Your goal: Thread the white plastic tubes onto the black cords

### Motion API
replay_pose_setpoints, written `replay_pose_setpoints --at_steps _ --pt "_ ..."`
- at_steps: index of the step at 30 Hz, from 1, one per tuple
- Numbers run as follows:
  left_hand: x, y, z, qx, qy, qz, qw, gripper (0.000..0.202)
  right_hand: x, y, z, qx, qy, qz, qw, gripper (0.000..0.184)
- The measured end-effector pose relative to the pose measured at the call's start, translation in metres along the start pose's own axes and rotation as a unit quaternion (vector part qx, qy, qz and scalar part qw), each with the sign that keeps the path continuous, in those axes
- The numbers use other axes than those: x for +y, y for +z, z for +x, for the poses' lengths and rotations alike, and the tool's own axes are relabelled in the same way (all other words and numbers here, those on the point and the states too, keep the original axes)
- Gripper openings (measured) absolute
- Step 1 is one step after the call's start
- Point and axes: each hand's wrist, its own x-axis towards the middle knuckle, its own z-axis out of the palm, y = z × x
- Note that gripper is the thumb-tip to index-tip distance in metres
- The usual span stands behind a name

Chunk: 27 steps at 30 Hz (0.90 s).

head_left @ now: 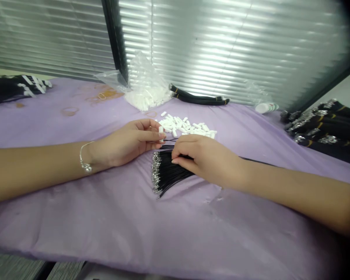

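Observation:
Between the thumb and fingers of my left hand (131, 142) is a small white plastic piece (161, 131), held upright. My right hand (204, 157) pinches a thin black cord (169, 140), whose end reaches to the white piece; whether it has entered the piece I cannot tell. Under and beside my right hand lies a fanned bundle of black cords (172, 167) with silvery metal ends (156, 173) facing left. Just behind both hands is a loose pile of similar white pieces (183, 126).
A clear plastic bag (147, 91) of white pieces stands at the back, beside a tied black cord bundle (200, 97). More cord bundles (326, 122) lie at right, and black cords with white pieces (20, 87) at far left. Rubber bands (102, 96) lie on the purple cloth (105, 221).

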Motion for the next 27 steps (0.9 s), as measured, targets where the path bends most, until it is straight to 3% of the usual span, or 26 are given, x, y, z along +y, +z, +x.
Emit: replay_pose_setpoints --at_steps 7,11,18,27 --pt "0.001 0.002 0.0 0.015 0.005 0.0 1.0 0.007 -0.004 -0.007 -0.003 0.055 0.087 0.1 0.99 0.009" --pt "0.001 0.003 -0.003 -0.016 0.044 0.012 0.999 0.005 -0.004 -0.008 -0.003 0.105 0.111 0.153 0.976 0.005" --pt "-0.003 0.0 -0.001 -0.026 0.01 -0.007 1.0 0.003 0.009 -0.001 0.0 0.087 0.123 0.15 0.977 0.011" --pt "-0.002 0.0 0.001 -0.054 0.007 0.017 0.998 0.002 0.009 0.004 0.0 0.09 0.144 0.138 0.976 0.013"
